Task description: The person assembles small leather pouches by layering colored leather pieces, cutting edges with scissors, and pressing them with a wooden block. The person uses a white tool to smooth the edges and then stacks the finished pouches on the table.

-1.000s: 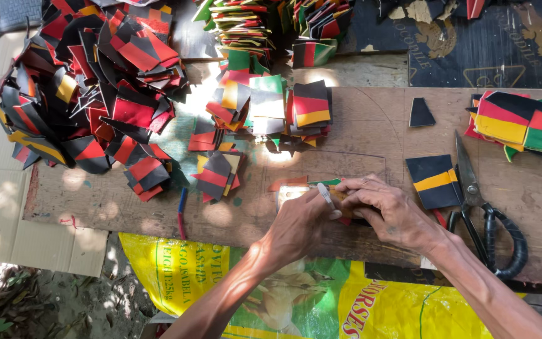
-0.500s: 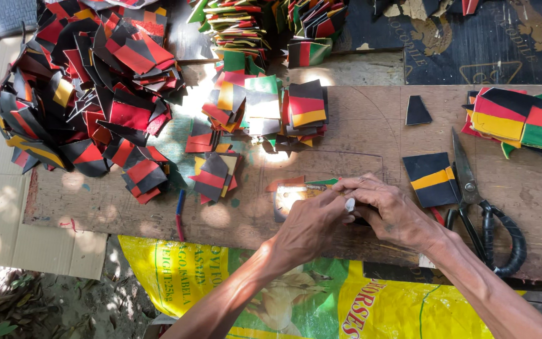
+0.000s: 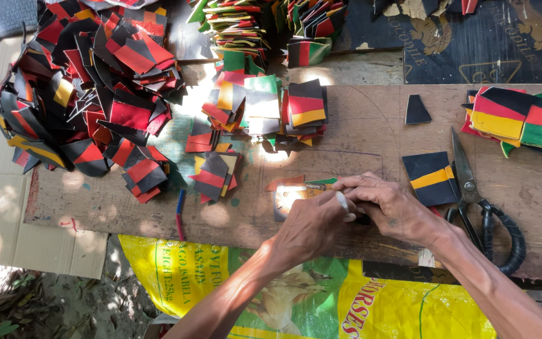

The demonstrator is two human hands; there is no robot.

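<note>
Two hands meet on the wooden board (image 3: 359, 125): the left hand (image 3: 312, 226) and right hand (image 3: 396, 210) pinch together a small coloured piece (image 3: 299, 188). Scissors (image 3: 478, 201) lie at three o'clock, just beside.

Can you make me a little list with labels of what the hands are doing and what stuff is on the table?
Left hand: pressed on a small striped piece at the board's near edge
Right hand: touching the left hand, over the same piece
Small red, yellow and green striped piece: flat, partly hidden
Black-handled scissors: lying right of the hands
Black square with yellow stripe: beside the scissors
Big heap of black, red and yellow pieces: far left
Brown wooden board: under everything
</note>
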